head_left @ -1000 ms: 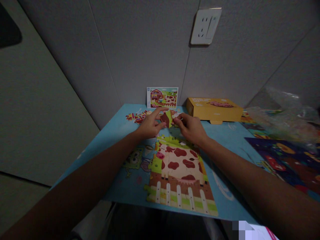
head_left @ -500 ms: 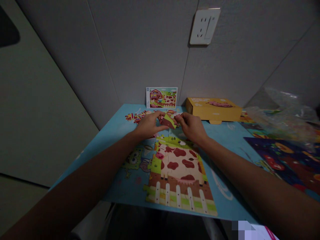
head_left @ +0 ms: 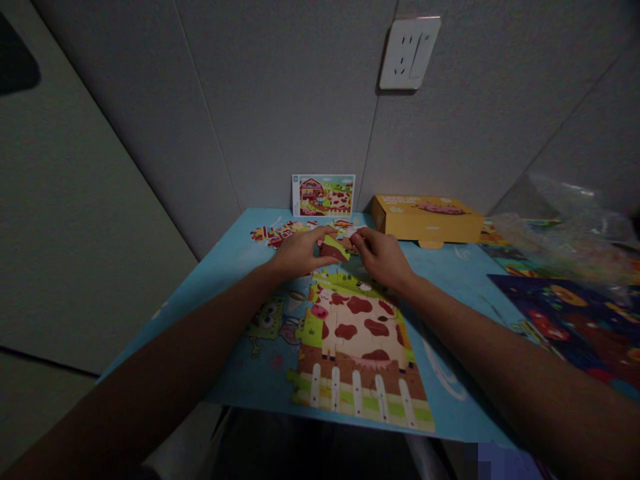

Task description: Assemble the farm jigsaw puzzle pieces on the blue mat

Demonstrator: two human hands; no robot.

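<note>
Between the thumb and fingers of my left hand (head_left: 303, 253) is a brown and green puzzle piece (head_left: 334, 248), tilted above the blue table (head_left: 195, 300). My right hand (head_left: 383, 255) is just right of it, fingers pinched together; what they hold, if anything, is too small to tell. Nearer the front edge lies a joined puzzle section (head_left: 363, 333) showing a spotted cow above a white fence. Loose puzzle pieces (head_left: 280, 233) lie in a heap behind my left hand.
A farm picture card (head_left: 324, 195) stands against the wall. Right of it sits a yellow box (head_left: 427, 219) with its flap out. Crumpled clear plastic (head_left: 565, 233) and a dark blue printed sheet (head_left: 575, 320) are at the right. A socket (head_left: 410, 53) is on the wall.
The piece in my left hand has tilted and shifted slightly left and down. My right hand's fingers are now a little farther from it.
</note>
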